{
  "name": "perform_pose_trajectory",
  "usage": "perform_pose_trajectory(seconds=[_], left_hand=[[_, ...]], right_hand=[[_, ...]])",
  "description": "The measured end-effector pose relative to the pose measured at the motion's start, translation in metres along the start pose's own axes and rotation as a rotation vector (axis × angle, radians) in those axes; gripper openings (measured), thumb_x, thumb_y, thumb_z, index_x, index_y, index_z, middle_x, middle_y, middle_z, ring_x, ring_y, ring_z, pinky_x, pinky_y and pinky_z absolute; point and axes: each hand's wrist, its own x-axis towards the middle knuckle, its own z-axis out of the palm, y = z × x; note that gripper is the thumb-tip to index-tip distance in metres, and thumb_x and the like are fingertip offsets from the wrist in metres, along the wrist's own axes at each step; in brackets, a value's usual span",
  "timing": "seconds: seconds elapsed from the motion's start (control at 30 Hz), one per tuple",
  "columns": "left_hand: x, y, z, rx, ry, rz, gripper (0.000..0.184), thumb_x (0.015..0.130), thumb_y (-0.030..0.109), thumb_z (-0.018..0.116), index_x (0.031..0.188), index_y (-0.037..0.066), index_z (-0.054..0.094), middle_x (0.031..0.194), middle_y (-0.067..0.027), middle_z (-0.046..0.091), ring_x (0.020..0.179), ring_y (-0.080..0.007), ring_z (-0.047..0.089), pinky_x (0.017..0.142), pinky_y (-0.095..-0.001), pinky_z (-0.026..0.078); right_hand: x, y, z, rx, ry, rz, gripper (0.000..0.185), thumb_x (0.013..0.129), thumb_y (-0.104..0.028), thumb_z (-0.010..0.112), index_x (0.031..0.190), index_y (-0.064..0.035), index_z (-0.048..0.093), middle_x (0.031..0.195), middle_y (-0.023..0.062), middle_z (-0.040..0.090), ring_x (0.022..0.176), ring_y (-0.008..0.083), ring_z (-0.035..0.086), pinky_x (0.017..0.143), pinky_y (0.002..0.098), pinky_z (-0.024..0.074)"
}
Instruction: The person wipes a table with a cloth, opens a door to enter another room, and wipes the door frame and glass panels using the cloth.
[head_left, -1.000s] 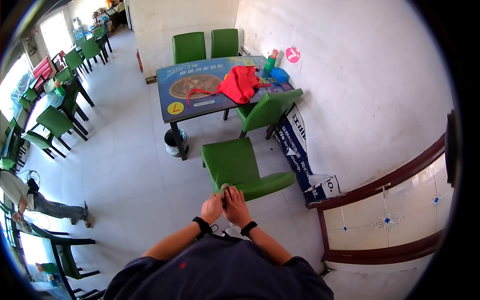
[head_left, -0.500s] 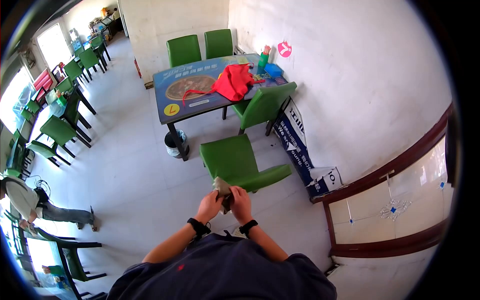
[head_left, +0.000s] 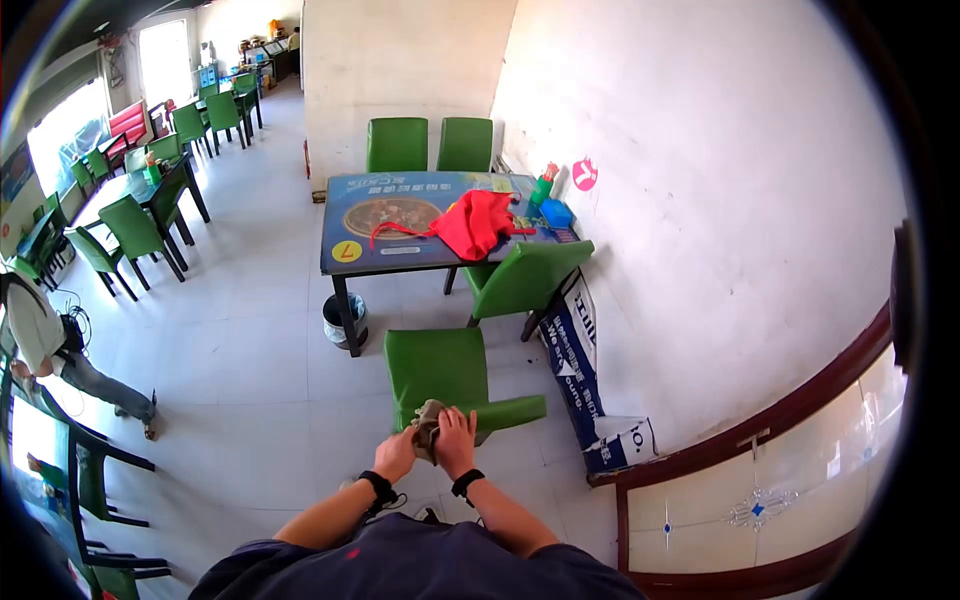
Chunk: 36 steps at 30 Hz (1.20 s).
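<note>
A crumpled grey-brown cloth is bunched up between my two hands, in front of my body. My left hand grips its left side with the fingers closed. On the other side, my right hand is wrapped over the cloth, fingers curled round it. Both hands are just in front of a green chair, overlapping its seat in the view; whether they touch it I cannot tell. Further off, a red apron-like cloth with a strap lies on a table with a printed top.
Green chairs stand round the table, and a waste bin is beneath its left side. A blue printed panel leans at the right wall. At the left, a person stands near another table. More tables and chairs line the far left.
My view has tilted up and turned, so the room sits lower in it. Both hands still grip the cloth, which has been bunched into a different shape.
</note>
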Motion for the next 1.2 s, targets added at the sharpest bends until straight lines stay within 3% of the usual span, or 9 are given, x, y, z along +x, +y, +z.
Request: perform_pose_trajectory(seconds=[0.1, 0.23, 0.3, 0.5, 0.67, 0.83, 0.97, 1.2], left_hand=[[-0.007, -0.009, 0.002, 0.028, -0.007, -0.052, 0.029, 0.092, 0.014, 0.048, 0.12, 0.011, 0.057, 0.088, -0.0228, 0.07, 0.085, -0.0454, 0.066, 0.071, -0.0558, 0.05], [-0.01, -0.011, -0.009, 0.076, 0.0, -0.114, 0.033, 0.093, 0.014, 0.047, 0.125, 0.012, 0.054, 0.086, -0.0236, 0.069, 0.084, -0.0451, 0.066, 0.07, -0.0562, 0.05], [-0.007, -0.016, -0.011, 0.067, -0.052, -0.08, 0.044, 0.093, 0.013, 0.047, 0.137, 0.012, 0.047, 0.088, -0.0233, 0.069, 0.082, -0.0446, 0.066, 0.069, -0.056, 0.05], [0.0, -0.037, 0.002, 0.182, -0.092, 0.147, 0.064, 0.089, 0.008, 0.048, 0.151, 0.006, 0.031, 0.097, -0.022, 0.069, 0.079, -0.044, 0.066, 0.066, -0.053, 0.052], [0.006, -0.054, -0.005, 0.218, -0.177, 0.187, 0.067, 0.088, 0.006, 0.049, 0.152, 0.005, 0.028, 0.099, -0.0214, 0.069, 0.079, -0.044, 0.066, 0.064, -0.053, 0.052], [0.016, -0.055, -0.005, 0.168, -0.214, 0.203, 0.067, 0.09, 0.008, 0.049, 0.153, 0.008, 0.026, 0.096, -0.0218, 0.07, 0.079, -0.0444, 0.066, 0.065, -0.0541, 0.052], [0.022, -0.038, -0.017, 0.137, -0.245, 0.146, 0.069, 0.091, 0.009, 0.049, 0.155, 0.008, 0.022, 0.085, -0.0221, 0.07, 0.074, -0.0451, 0.066, 0.064, -0.0549, 0.051], [0.033, -0.046, -0.015, 0.13, -0.323, 0.216, 0.069, 0.096, 0.014, 0.049, 0.157, 0.01, 0.018, 0.082, -0.0253, 0.068, 0.072, -0.0455, 0.065, 0.063, -0.056, 0.048]], right_hand=[[0.003, -0.01, 0.007, 0.053, -0.058, -0.015, 0.043, 0.089, -0.018, 0.054, 0.128, 0.0, 0.054, 0.131, 0.0182, 0.057, 0.132, 0.0324, 0.047, 0.118, 0.0587, 0.0195], [0.005, -0.025, 0.011, 0.025, -0.032, -0.025, 0.044, 0.092, -0.022, 0.052, 0.129, 0.0005, 0.053, 0.134, 0.0181, 0.055, 0.136, 0.0354, 0.043, 0.118, 0.0598, 0.018], [0.011, -0.027, 0.014, 0.018, -0.014, -0.003, 0.043, 0.092, -0.023, 0.053, 0.128, 0.0002, 0.053, 0.133, 0.0174, 0.056, 0.136, 0.0351, 0.042, 0.118, 0.0605, 0.0178], [0.021, -0.03, 0.017, -0.093, -0.003, 0.076, 0.038, 0.089, -0.024, 0.056, 0.119, -0.0012, 0.058, 0.125, 0.0135, 0.06, 0.135, 0.036, 0.042, 0.117, 0.0642, 0.0173], [0.029, -0.041, 0.016, -0.152, 0.041, 0.135, 0.028, 0.087, -0.024, 0.058, 0.102, -0.0019, 0.064, 0.109, 0.0142, 0.066, 0.133, 0.0387, 0.046, 0.115, 0.0667, 0.0197], [0.033, -0.036, 0.019, -0.182, -0.069, 0.188, 0.03, 0.089, -0.026, 0.056, 0.104, -0.0015, 0.065, 0.112, 0.0152, 0.067, 0.133, 0.0376, 0.046, 0.116, 0.0669, 0.0176], [0.03, -0.027, 0.038, -0.18, -0.049, 0.204, 0.03, 0.09, -0.027, 0.056, 0.106, -0.0039, 0.066, 0.112, 0.013, 0.068, 0.133, 0.0351, 0.046, 0.117, 0.0664, 0.0173], [0.033, -0.029, 0.024, -0.148, -0.141, 0.201, 0.031, 0.091, -0.026, 0.053, 0.111, -0.005, 0.062, 0.118, 0.0087, 0.066, 0.133, 0.0322, 0.046, 0.116, 0.0653, 0.0196]])
